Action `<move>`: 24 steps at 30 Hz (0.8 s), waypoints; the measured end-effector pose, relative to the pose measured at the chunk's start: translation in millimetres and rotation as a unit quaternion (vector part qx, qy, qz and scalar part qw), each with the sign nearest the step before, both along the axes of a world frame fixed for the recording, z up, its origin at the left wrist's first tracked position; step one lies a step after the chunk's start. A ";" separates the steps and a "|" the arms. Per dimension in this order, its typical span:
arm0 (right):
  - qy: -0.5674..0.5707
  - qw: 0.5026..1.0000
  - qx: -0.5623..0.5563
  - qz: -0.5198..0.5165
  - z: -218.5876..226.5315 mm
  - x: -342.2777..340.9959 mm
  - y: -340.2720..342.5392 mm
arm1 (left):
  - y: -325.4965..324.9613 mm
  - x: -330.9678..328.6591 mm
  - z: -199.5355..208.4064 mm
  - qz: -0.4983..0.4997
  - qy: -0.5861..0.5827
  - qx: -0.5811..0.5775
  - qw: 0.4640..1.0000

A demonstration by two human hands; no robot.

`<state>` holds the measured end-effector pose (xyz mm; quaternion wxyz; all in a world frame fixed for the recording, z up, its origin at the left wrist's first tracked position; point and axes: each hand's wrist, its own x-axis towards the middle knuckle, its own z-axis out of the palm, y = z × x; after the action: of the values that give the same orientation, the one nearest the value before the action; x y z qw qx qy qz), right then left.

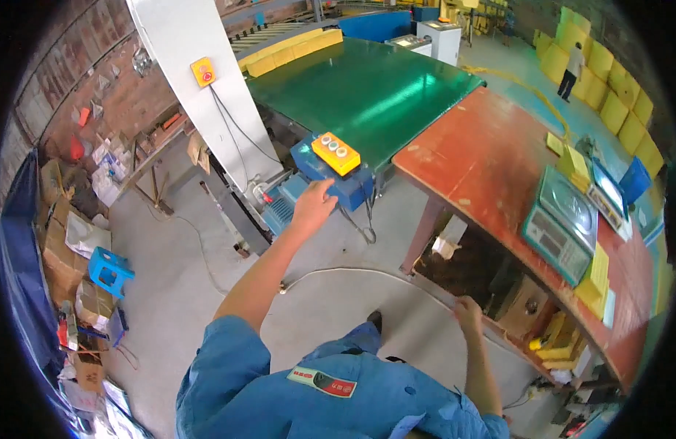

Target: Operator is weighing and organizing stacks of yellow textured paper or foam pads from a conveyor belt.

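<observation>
Upper centre, yellow oblong three-button box (336, 154) slants down-right, just above the nearer left hand (314, 207), loosely open, finger extended; right hand (468, 314): can't tell.

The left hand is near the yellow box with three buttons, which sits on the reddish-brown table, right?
Not quite: the head view shows the yellow box on a blue housing beside the green surface, not on the reddish-brown table. The left hand is indeed near it, and it does have three buttons.

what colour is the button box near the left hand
The button box is yellow; head view shows it.
</observation>
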<state>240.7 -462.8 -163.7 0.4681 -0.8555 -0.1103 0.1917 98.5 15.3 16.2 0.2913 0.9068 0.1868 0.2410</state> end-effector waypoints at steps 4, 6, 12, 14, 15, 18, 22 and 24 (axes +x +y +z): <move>-0.047 0.986 0.131 0.092 59.5 15.3 135.8 | 54.4 68.5 -13.3 0.091 -0.008 0.048 0.995; -0.055 0.982 0.156 0.092 82.1 36.1 168.3 | 64.5 83.9 -26.4 0.122 0.027 0.123 0.985; -0.300 0.924 0.156 0.177 143.8 104.0 243.4 | 59.5 90.2 -14.0 0.129 0.026 0.130 0.983; -0.306 0.903 0.168 0.250 155.8 108.6 288.5 | 56.0 93.2 -8.1 0.137 0.027 0.130 0.982; -0.328 0.879 0.171 0.300 162.2 109.1 313.6 | 53.6 90.6 -2.7 0.134 0.024 0.143 0.980; -0.318 0.859 0.172 0.362 175.0 107.1 377.7 | 48.1 95.5 0.6 0.141 0.035 0.164 0.976; -0.436 0.786 0.171 0.403 171.2 115.1 439.4 | 45.5 103.3 6.1 0.152 0.076 0.158 0.973; -0.439 0.774 0.154 0.430 165.2 116.8 457.2 | 48.9 103.6 -1.5 0.179 0.066 0.155 0.969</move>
<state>357.5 -5.6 1.5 0.3634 -0.6266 -0.6881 -0.0429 202.1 64.2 14.8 0.0863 0.9064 0.3252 0.2553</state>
